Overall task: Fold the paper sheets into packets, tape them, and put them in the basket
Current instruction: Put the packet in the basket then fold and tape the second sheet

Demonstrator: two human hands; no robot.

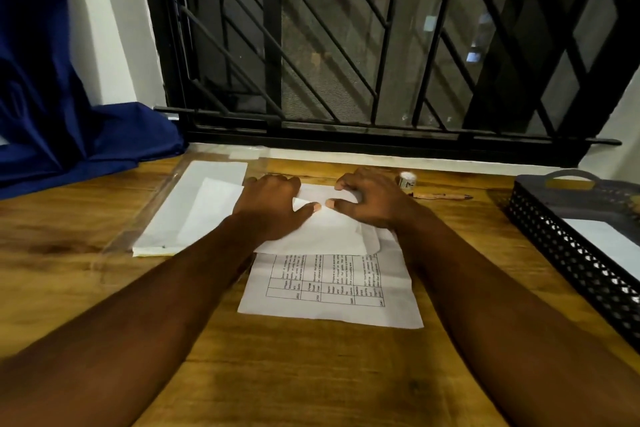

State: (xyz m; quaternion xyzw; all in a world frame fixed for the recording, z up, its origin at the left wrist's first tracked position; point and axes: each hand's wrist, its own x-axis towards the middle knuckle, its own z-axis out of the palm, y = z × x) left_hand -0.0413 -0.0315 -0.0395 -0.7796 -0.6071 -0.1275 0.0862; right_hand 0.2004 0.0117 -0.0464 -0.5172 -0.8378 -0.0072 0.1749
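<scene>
Folding is the step in hand, by my judgement: nearest, at six o'clock, both forearms reach out over the table (311,378); past them lies the printed sheet (329,291), its far half turned back toward the person as a white flap; on that flap the left hand (270,210) lies spread and pressing, its thumb tip nearly meeting the right thumb; the right hand (375,206) arches, fingers (348,182) bent with tips on the paper, and whether they pinch an edge I cannot tell; the next move calls for a firm crease, then a further fold before sealing; a stack of blank sheets (194,208) sits at ten o'clock; the basket (568,253), at three o'clock, holds something white.
</scene>
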